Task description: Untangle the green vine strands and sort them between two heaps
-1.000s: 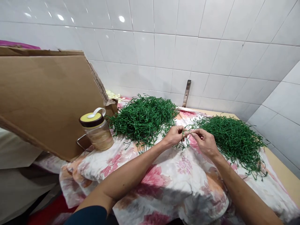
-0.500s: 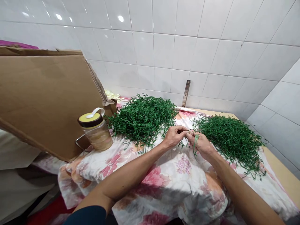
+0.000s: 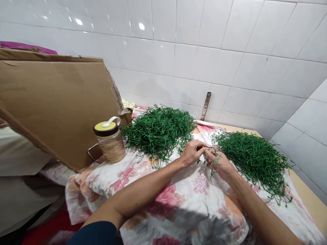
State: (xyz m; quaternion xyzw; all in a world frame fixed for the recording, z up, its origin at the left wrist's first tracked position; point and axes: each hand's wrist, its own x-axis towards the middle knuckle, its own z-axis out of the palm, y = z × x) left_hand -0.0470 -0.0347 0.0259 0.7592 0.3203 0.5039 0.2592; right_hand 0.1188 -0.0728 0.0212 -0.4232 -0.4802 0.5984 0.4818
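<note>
My left hand (image 3: 193, 151) and my right hand (image 3: 217, 162) meet fingertip to fingertip above the floral cloth. Both pinch a thin green stem-like strand (image 3: 212, 148), partly hidden by the fingers. More green strands (image 3: 216, 161) hang across the fingers of my right hand. Behind my left hand lies a large heap of dark green, thin, knotted-looking strands (image 3: 160, 131). A second heap of the same strands (image 3: 255, 156) spreads out to the right of my right hand. What exactly the strands are made of I cannot tell.
A plastic jar (image 3: 111, 144) with a yellow-topped lid and pale brown contents stands at the left. Beside it leans a big cardboard box (image 3: 56, 109). The floral cloth (image 3: 143, 190) covers the table (image 3: 310, 189). A metal bracket (image 3: 206, 106) is fixed to the tiled wall (image 3: 163, 68).
The view has shifted slightly, moving the scene rightward. My hands stay together on the strand, with the right fingers a little more curled. The heaps look the same.
</note>
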